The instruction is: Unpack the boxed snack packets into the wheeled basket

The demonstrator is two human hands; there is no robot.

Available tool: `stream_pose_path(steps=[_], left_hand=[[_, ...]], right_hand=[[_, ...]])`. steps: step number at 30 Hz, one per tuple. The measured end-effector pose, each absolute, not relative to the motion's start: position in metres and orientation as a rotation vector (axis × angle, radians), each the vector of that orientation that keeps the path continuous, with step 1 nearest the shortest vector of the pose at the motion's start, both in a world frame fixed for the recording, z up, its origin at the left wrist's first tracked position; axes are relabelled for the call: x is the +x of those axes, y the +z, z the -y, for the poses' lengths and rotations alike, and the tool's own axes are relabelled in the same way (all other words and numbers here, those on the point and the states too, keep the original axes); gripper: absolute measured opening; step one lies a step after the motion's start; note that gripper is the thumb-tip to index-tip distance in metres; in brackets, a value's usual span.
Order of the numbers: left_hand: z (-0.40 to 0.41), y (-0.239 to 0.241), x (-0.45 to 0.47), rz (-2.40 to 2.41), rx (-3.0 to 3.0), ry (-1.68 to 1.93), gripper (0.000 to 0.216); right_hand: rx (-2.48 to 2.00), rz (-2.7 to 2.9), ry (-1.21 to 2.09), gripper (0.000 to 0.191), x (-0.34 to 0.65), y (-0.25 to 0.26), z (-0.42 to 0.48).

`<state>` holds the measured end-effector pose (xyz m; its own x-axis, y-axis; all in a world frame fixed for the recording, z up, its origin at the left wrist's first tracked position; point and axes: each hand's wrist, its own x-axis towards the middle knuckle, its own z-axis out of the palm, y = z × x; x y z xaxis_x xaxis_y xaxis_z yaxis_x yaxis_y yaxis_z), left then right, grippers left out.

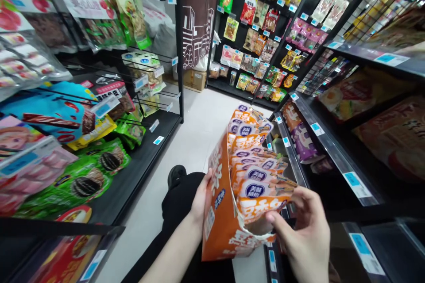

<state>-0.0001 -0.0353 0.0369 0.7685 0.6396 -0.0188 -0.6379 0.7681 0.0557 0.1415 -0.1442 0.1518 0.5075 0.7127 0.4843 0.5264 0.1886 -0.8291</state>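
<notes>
An orange cardboard display box [217, 212] with a torn, open top is held above my bent legs. Upright rows of orange-and-white snack packets [254, 205] with round blue labels fill most of it. My left hand [201, 199] supports the box from its left side; most of its fingers are hidden behind the cardboard. At the near right corner, my right hand [307, 223] has thumb and fingers closed around the right edge of the frontmost packet. A gap shows inside the box between that packet and the torn front wall.
Shelves of bagged snacks [83, 181] line the left side. To the right stands a black shelf unit [335, 154] with price tags, close to my right hand. Hanging packets cover the back rack [255, 22]. A cardboard carton [195, 79] sits on the pale floor [192, 128].
</notes>
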Motion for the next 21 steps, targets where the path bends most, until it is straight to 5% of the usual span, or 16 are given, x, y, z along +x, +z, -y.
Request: stream_pose_path(steps=[4, 8, 17, 21], left_hand=[[0.037, 0.04, -0.002, -0.076, 0.048, 0.694, 0.06], [0.038, 0.043, -0.003, -0.057, 0.06, 0.696, 0.058], [0.039, 0.046, -0.005, -0.258, 0.055, 0.681, 0.061], [0.04, 0.048, -0.005, -0.262, 0.045, 0.672, 0.062]], right_hand=[[-1.517, 1.114, -0.006, 0.036, 0.134, 0.146, 0.148], [-1.54, 1.17, 0.393, 0.023, 0.134, 0.141, 0.154], [-0.597, 0.638, 0.581, 0.009, 0.161, 0.186, 0.129], [-0.59, 0.648, 0.691, 0.007, 0.201, 0.18, 0.116]])
